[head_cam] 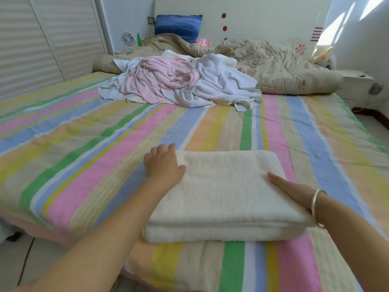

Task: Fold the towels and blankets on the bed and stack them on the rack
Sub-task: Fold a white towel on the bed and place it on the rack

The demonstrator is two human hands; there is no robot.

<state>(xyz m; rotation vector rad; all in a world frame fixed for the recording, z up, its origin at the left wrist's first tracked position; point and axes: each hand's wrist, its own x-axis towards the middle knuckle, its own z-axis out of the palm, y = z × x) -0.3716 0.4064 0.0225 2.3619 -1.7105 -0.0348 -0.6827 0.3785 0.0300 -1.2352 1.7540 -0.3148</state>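
**Item:** cream blanket (227, 194), thick, folded in several layers. It lies flat at the near edge of the bed (84, 144), a little right of centre.

**Hands:** apart, flat and gripping nothing.
- The left hand (164, 163) rests on the blanket's far left corner, with the fingers reaching to its edge.
- The right hand (292, 190), a bracelet (314, 201) at the wrist, lies along the right side with the fingers straight.

**Unfolded stock:** a heap of white and pink towels (179, 81) lies mid-bed toward the head end, well apart from the blanket. A beige quilt (284, 68) is crumpled behind it.

**Rack:** not in view.

**Step in hand (judged):** squaring and flattening the fold before lifting.

**Handling note:**
- Press outward from the middle to drive out air.
- Align the layers at the near edge, where they show slightly stepped.
- Slide both palms underneath from opposite sides and lift level. A grip on the top layer alone would likely let the bundle sag open.
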